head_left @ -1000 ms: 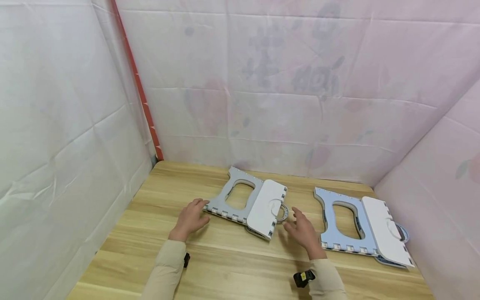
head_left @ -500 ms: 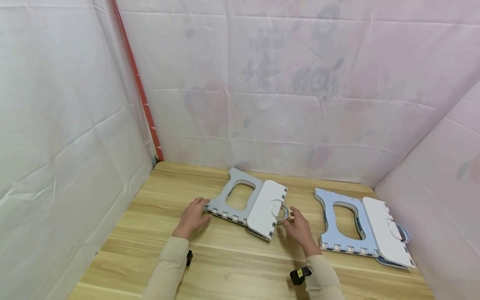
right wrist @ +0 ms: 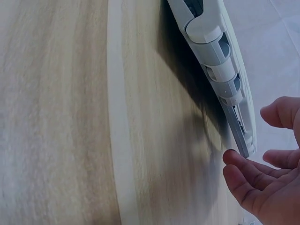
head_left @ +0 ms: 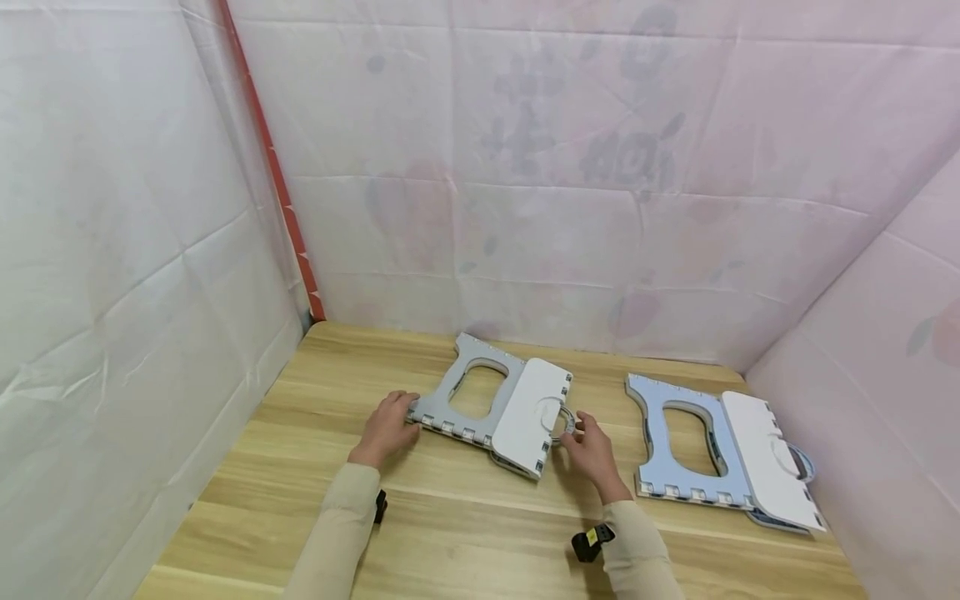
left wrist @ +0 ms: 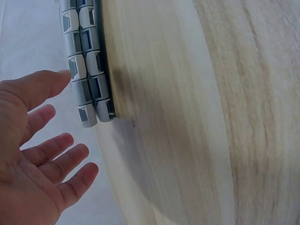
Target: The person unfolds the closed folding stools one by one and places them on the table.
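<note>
A folded grey-and-white folding stool (head_left: 519, 421) lies flat on the wooden table, turned at an angle. At its left end my left hand (head_left: 386, 430) touches the near corner with fingers relaxed; in the left wrist view the thumb lies against the stool's hinged edge (left wrist: 86, 61) and the other fingers are spread. My right hand (head_left: 591, 450) is at the looped carry handle (head_left: 572, 420) on the stool's right end. In the right wrist view, its thumb and fingers stand apart around the tip of the stool (right wrist: 220, 65), with no firm grip visible.
A second folded stool, blue and white (head_left: 772, 458), lies to the right of my right hand, near the right-hand sheet wall (head_left: 892, 400). White sheeting (head_left: 465, 233) rises behind the table (head_left: 465, 533), and a red strip (head_left: 277, 175) marks its left corner.
My right hand has moved left until its fingertips are at the grey stool's handle. My left hand has shifted slightly at the stool's corner. Both stools lie where they were.
</note>
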`<act>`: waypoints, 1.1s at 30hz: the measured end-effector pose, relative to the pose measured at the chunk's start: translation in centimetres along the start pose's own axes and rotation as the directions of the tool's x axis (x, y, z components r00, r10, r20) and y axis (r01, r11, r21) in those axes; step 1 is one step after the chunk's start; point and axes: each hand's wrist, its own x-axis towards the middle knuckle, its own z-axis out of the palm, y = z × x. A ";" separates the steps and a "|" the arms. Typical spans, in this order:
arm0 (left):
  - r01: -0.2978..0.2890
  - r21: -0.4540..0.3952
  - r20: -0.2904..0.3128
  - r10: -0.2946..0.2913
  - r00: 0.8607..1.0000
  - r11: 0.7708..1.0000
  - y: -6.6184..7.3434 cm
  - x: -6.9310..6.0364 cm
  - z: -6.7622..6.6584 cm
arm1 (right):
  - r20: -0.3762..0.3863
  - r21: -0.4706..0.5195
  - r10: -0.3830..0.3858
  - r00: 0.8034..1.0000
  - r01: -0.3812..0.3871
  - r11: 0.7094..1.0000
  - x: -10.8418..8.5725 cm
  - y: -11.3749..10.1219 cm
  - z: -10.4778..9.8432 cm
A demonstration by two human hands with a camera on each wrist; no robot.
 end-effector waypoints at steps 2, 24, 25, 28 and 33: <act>0.010 0.000 0.008 -0.010 1.000 1.000 0.0 0.1 0.0 | 0.002 0.001 0.022 1.000 -0.022 1.000 0.1 0.0 0.1; 0.027 -0.076 0.047 -0.024 0.999 0.997 -0.4 0.6 0.8 | 0.037 0.362 0.205 0.978 -0.205 0.909 0.7 0.8 1.0; 0.027 -0.078 0.051 -0.024 0.998 0.997 -0.5 0.7 0.8 | 0.043 0.399 0.214 0.976 -0.213 0.892 0.8 0.8 1.1; 0.031 -0.092 0.064 -0.025 0.998 0.995 -0.4 0.8 1.0 | 0.048 0.447 0.243 0.969 -0.238 0.862 0.9 0.9 1.2; 0.040 -0.106 0.073 -0.032 0.997 0.994 -0.3 0.8 1.1 | 0.049 0.463 0.265 0.963 -0.257 0.848 1.0 0.9 1.3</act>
